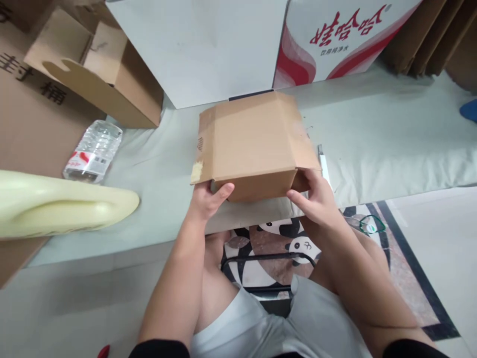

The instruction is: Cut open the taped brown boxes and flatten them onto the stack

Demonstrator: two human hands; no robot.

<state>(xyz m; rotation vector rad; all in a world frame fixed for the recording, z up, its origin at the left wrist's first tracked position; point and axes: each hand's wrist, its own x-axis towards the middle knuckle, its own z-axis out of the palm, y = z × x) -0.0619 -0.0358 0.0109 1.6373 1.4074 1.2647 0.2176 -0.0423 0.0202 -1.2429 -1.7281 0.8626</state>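
Observation:
A brown cardboard box [253, 134] rests near the front edge of the cloth-covered surface, its side flaps angled outward. At its near left corner my left hand [208, 199] grips the cardboard, thumb showing and the other fingers hidden beneath the flap. My right hand [315, 196] holds the near right corner the same way, thumb against the front. Just right of the box lies a slim white utility knife [323, 166], partly hidden by the box and my right hand.
Behind the box stand a plain white carton [208, 49] and a red-and-white printed carton [335, 44]. A clear plastic bottle [95, 151], an open cardboard box [122, 74] and a pale yellow plastic object [67, 204] are on the left. Folded cardboard [428, 40] stands at the back right.

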